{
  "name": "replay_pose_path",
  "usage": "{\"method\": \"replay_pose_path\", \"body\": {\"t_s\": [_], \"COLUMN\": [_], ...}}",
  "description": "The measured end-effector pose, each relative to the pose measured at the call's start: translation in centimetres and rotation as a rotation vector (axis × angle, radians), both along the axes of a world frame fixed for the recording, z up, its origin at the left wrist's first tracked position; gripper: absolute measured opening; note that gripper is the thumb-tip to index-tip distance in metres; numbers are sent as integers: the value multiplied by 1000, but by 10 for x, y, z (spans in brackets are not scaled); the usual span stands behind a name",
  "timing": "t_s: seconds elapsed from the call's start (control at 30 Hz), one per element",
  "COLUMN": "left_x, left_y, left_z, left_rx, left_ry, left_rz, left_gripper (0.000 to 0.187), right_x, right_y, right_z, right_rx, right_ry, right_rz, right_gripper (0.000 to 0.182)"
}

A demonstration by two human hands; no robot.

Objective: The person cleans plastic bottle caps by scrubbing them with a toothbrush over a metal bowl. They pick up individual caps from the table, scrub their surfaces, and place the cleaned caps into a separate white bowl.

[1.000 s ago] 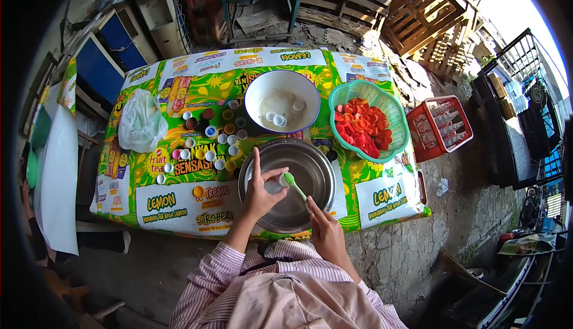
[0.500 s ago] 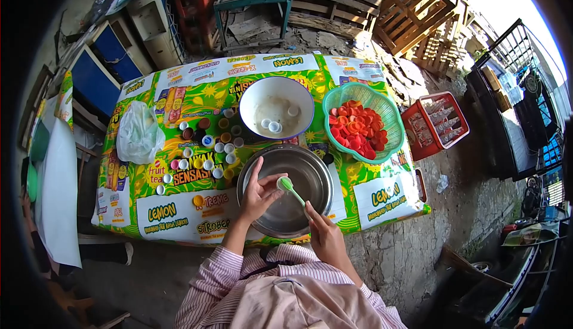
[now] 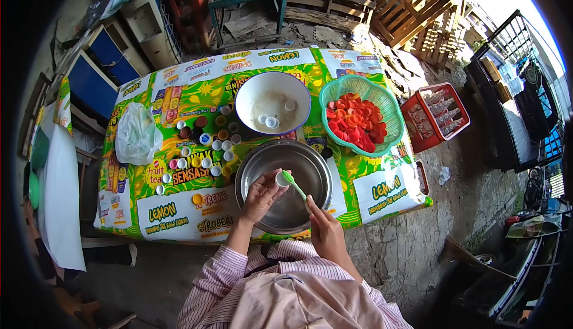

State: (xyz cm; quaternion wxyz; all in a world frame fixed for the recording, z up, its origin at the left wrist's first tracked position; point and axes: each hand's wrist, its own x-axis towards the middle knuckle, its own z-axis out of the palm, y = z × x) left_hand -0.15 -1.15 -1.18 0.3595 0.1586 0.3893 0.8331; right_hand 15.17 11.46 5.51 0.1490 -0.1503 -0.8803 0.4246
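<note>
The worktop (image 3: 179,209) wears a bright printed cover, and a steel basin (image 3: 310,168) sits at its near edge. Beyond the basin stand a white bowl (image 3: 250,93) and a green basket (image 3: 388,105) of red caps; left of the basin lie loose caps (image 3: 203,144). Over the basin, the left hand (image 3: 258,198) pinches a small white cap (image 3: 281,178), likely light, stiff and wet-slick, best gripped by its rim. The right hand (image 3: 322,227) grasps a green toothbrush (image 3: 293,184), its head touching the cap.
</note>
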Motion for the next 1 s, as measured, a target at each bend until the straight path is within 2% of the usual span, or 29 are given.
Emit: {"method": "replay_pose_path", "body": {"t_s": [0.2,0.4,0.63,0.7,0.9,1.0], "left_x": [-1,2,-3,-8,-17,-21], "left_y": [-1,-1,-6,-8,-8,-7], "left_z": [5,4,3,-6,-9,-7], "left_rx": [-9,-46,-114,-265,-377,-454], "left_ry": [-10,51,94,66,104,141], "left_rz": [-42,-12,-50,-72,-62,-129], "left_gripper": [36,35,35,38,41,42], "right_x": [3,4,6,6,7,3], "right_y": [-5,-8,-7,-3,4,9], "right_z": [5,-3,4,7,16,12], "right_rx": [36,74,136,220,370,418], "right_ry": [-39,-38,-71,-141,-166,-178], "right_rz": [49,-28,0,-14,-22,63], "right_gripper": [49,50,49,49,52,54]}}
